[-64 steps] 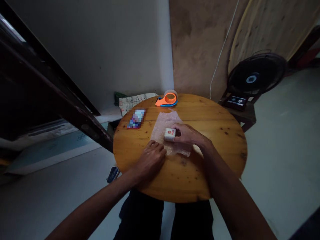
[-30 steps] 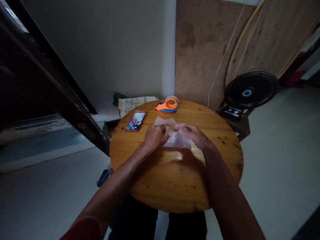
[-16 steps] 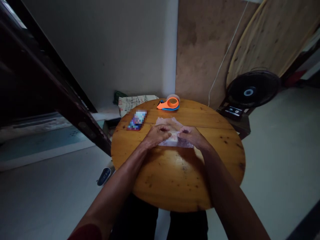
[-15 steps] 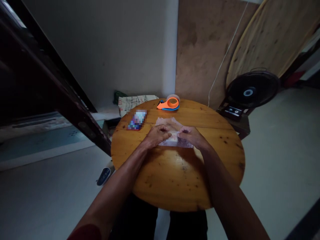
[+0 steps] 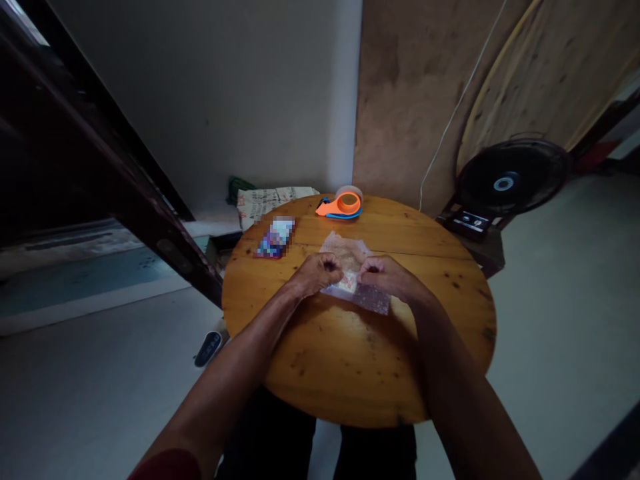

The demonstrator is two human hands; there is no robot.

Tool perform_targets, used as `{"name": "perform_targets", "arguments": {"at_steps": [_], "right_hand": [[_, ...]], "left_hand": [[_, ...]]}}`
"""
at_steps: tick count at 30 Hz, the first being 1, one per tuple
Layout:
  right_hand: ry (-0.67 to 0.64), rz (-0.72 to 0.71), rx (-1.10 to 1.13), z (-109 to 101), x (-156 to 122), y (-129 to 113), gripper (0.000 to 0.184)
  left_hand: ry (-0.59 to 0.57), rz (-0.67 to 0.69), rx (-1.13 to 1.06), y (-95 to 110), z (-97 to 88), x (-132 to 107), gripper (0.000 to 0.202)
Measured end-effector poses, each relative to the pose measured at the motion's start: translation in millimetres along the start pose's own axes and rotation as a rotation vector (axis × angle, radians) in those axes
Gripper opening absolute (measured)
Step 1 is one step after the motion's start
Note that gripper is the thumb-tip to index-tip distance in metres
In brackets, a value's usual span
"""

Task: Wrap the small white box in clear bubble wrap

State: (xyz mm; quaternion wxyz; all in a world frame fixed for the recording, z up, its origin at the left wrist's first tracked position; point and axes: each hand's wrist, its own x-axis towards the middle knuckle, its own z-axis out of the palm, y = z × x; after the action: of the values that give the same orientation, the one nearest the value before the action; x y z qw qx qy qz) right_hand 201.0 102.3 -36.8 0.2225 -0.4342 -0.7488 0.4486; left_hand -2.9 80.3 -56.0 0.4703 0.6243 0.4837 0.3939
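Note:
A crinkled, see-through sheet of bubble wrap (image 5: 373,301) lies at an angle on the round wooden table (image 5: 345,360). On top of it is a small white packet (image 5: 347,283) with reddish marks. My left hand (image 5: 316,275) is closed in a pinch at the packet's left side, thumb and forefinger curled together. From the right, my right hand (image 5: 387,277) pinches at the packet's other side, over the wrap. The fingertips partly hide what they grip.
An orange and blue tape dispenser (image 5: 343,205) stands at the table's far edge. A phone (image 5: 275,238) with a blurred screen lies at the left. Printed sacking (image 5: 275,200) sits behind the table; a black round appliance (image 5: 505,183) is at the right.
The bubble wrap has turned slightly, its right lower corner now nearer to me. Both hands stay pinched near the packet, more of which shows. The view has shifted a little.

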Motion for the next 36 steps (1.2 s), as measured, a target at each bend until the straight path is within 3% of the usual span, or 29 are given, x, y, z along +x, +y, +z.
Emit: {"name": "perform_targets", "arguments": {"at_steps": [9,17,27,36], "right_hand": [[0.058,-0.146,0.034,3.3,11.2,21.3,0.009],[0.124,-0.254,-0.006,6.2,6.1,1.3,0.012],[0.076,-0.143,-0.082,2.4,7.0,15.0,0.015],[0.091,-0.121,-0.075,4.4,7.7,11.9,0.020]], "left_hand": [[0.005,-0.042,-0.055,1.2,-0.4,0.8,0.027],[-0.022,-0.056,-0.064,-0.7,-2.1,2.5,0.024],[-0.027,-0.033,-0.037,1.3,-2.7,0.4,0.022],[-0.034,-0.024,-0.037,1.7,-3.2,0.0,0.021]]}}
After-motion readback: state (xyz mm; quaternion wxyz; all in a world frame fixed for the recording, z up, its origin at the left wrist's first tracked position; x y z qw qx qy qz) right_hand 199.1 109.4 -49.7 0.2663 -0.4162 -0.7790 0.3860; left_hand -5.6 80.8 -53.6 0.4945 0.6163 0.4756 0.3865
